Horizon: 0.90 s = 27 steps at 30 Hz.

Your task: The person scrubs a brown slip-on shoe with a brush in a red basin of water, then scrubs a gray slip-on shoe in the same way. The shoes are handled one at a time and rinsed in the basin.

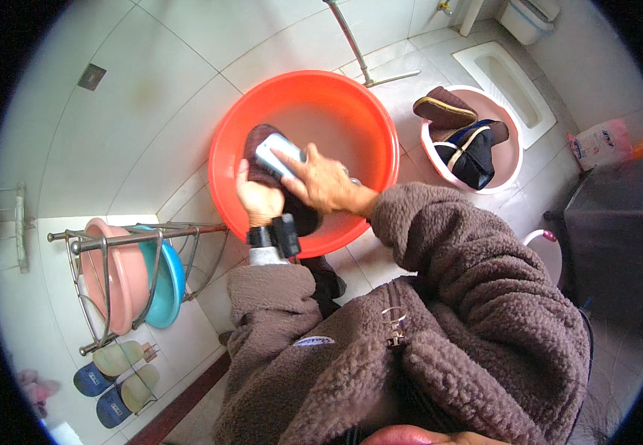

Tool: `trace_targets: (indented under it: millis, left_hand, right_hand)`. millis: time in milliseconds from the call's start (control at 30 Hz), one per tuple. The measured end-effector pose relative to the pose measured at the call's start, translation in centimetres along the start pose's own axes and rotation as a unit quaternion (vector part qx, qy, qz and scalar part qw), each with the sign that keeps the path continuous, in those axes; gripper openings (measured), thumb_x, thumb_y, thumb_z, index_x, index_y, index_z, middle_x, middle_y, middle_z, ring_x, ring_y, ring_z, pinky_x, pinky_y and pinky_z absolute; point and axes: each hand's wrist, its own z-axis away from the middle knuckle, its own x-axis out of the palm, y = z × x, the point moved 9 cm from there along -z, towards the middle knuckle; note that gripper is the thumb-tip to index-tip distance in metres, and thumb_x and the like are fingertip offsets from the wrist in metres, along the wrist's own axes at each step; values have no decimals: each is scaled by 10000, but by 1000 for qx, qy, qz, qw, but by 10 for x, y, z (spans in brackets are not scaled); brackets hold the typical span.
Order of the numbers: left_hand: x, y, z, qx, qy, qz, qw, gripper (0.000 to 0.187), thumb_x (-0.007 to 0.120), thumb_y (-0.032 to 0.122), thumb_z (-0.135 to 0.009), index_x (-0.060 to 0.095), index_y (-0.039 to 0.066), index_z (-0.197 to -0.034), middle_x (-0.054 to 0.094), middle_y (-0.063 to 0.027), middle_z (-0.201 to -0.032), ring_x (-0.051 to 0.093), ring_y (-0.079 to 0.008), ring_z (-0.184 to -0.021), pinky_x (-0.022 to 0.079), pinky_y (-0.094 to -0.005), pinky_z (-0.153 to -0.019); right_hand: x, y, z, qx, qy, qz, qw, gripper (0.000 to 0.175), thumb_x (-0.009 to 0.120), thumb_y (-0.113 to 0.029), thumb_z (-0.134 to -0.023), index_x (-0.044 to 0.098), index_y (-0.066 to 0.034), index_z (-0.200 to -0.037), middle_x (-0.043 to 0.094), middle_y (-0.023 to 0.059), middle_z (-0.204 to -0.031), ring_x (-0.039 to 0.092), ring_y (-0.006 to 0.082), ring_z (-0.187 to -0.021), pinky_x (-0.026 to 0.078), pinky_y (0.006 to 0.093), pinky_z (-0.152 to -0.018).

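A large orange-red plastic tub [224, 192] stands before me with cloudy water inside. Over it, my left hand [260, 194] supports a dark brown shoe or slipper [255, 143] from its near side, palm up. My right hand [321, 178] grips a light blue and white scrubbing brush [277, 153], which lies against the top of the dark shoe. The brush's underside is hidden. A black band with a small black device is on my left wrist.
Right of the tub, a pink basin [513, 161] holds brown and black slippers [446, 108]. A squat toilet [499, 72] lies behind it. At left, a metal rack [149, 239] carries pink and blue basins [174, 278]. A metal pole [352, 41] rises behind the tub; a dark bin-like container [610, 233] stands at right.
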Motion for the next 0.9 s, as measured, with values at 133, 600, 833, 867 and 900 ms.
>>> trace_targets:
  millis: [133, 600, 833, 867, 900]
  left_hand:
    - [27, -63, 22, -67, -51, -2, 996, 396, 510, 221, -968, 570, 21, -1304, 615, -130, -1307, 551, -279, -1224, 385, -442, -1090]
    - [22, -24, 23, -10, -44, -39, 998, 435, 457, 313, -984, 565, 34, -1300, 624, -110, -1281, 561, -279, -1199, 356, -466, -1105]
    - [35, -58, 26, -44, -71, -40, 996, 456, 559, 266, -942, 550, 40, -1339, 608, -95, -1328, 554, -287, -1221, 391, -444, -1086]
    - [35, -48, 20, -54, -71, -17, 996, 469, 511, 289, -969, 531, 39, -1366, 584, -89, -1371, 541, -291, -1246, 373, -457, -1103]
    - [33, -31, 15, 14, -58, -64, 996, 503, 469, 379, -982, 547, 29, -1334, 590, -126, -1343, 554, -315, -1218, 385, -476, -1089]
  right_hand:
    - [-30, 57, -40, 132, 64, 59, 987, 564, 515, -451, -961, 417, -241, -1475, 537, 318, -1091, 634, 479, -917, 545, 552, -737]
    - [-8, 16, -23, 23, 37, 19, 999, 559, 520, -462, -951, 444, -254, -1465, 536, 298, -1080, 634, 469, -892, 544, 542, -738]
    - [-33, 58, -43, 104, 66, 26, 992, 565, 495, -477, -963, 439, -215, -1460, 525, 336, -1096, 638, 503, -915, 542, 564, -762]
    - [-26, 45, -32, 89, 39, 32, 995, 569, 500, -466, -963, 428, -218, -1470, 518, 340, -1095, 632, 511, -915, 541, 563, -772]
    - [-14, 30, -22, 72, 1, 34, 997, 575, 505, -455, -962, 416, -221, -1479, 511, 345, -1094, 626, 519, -916, 539, 562, -781]
